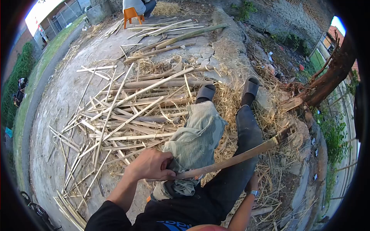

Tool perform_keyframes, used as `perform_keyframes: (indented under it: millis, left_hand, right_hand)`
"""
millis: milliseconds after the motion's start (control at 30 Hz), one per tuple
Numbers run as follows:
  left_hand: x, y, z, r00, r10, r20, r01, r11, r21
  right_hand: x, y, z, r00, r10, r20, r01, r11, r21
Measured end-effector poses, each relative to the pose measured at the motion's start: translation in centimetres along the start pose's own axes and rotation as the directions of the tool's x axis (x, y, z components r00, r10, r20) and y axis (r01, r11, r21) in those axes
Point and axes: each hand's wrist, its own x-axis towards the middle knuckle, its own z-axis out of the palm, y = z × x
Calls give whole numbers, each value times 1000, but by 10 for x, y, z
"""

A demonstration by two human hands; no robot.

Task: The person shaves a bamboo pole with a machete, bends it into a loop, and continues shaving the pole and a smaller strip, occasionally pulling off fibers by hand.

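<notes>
My left hand is closed around the near end of a long, brownish bamboo strip. The strip slants across my lap up to the right, and its far end looks dark and notched. Under it, a grey-green cloth is draped over my left leg. My right hand, with a watch at the wrist, is low beside my right thigh. Its fingers are mostly hidden, so I cannot make out whether it holds anything.
Split bamboo strips lie in a criss-cross heap left of my feet. Pale shavings cover the ground around my sandals. Bamboo poles lie farther off, near a person on an orange stool. A tree trunk leans at the right.
</notes>
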Motion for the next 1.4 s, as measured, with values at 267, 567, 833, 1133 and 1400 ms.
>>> perform_keyframes:
  millis: [267,567,833,1133,1400]
  left_hand:
    - [3,9,1,999,-26,45,25,1000,4]
    - [2,8,6,1000,-10,-9,10,1000,-3]
    - [-8,6,14,995,-79,-64,74,994,-80]
    - [-91,-53,29,949,-256,185,250,967,55]
    - [-76,-46,31,910,-201,-362,122,966,-229]
  right_hand:
    - [-34,-35,21,929,184,-322,-182,983,36]
    - [-31,-62,24,750,-157,-643,203,979,-3]
    - [-35,10,96,956,238,-172,-233,971,48]
    - [-32,36,118,923,383,-51,-378,922,81]
    - [4,76,112,915,401,-30,-362,854,373]
